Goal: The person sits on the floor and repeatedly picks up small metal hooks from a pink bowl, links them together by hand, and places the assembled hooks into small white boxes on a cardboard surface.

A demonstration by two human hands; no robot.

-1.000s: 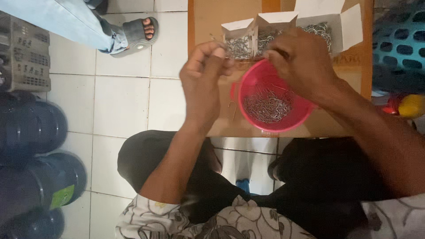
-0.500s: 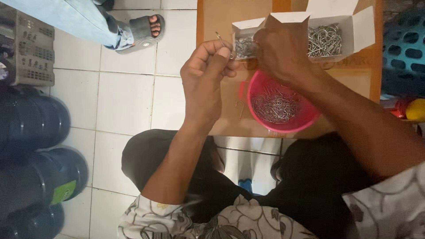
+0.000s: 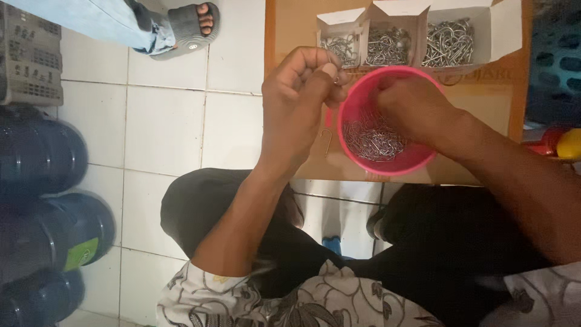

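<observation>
1. Hooks (image 3: 372,138), small bent pieces of silver wire, lie heaped in the pink bowl (image 3: 387,166) on the table (image 3: 290,24), right below my right hand (image 3: 411,106).
2. My right hand is dipped into the bowl from its far right rim, fingers curled down toward the heap. I cannot tell whether it is pinching any wire, since the fingertips are hidden behind the hand.
3. My left hand (image 3: 302,91) is held up just left of the bowl's rim, closed in a loose fist, with thumb and forefinger pinching what looks like one thin hook (image 3: 334,77) at the top. It is too small to make out its shape.
4. So the right hand is the nearer one to the heap. The left is beside the bowl, not over it.
5. The heap has no single long axis. The wires lie tangled every which way, shiny and grey against the pink.
6. One loose wire piece (image 3: 327,140) lies on the table just left of the bowl, its long side running near to far.
7. Beyond the bowl, at the far side of the table, three open white boxes (image 3: 387,36) stand in a row, each holding more of the same wire, the right box the fullest.
8. Off to the far left, on the tiled floor (image 3: 163,121), another person's sandalled foot (image 3: 190,24) shows. Dark blue water jugs (image 3: 42,157) stand at the left edge.
</observation>
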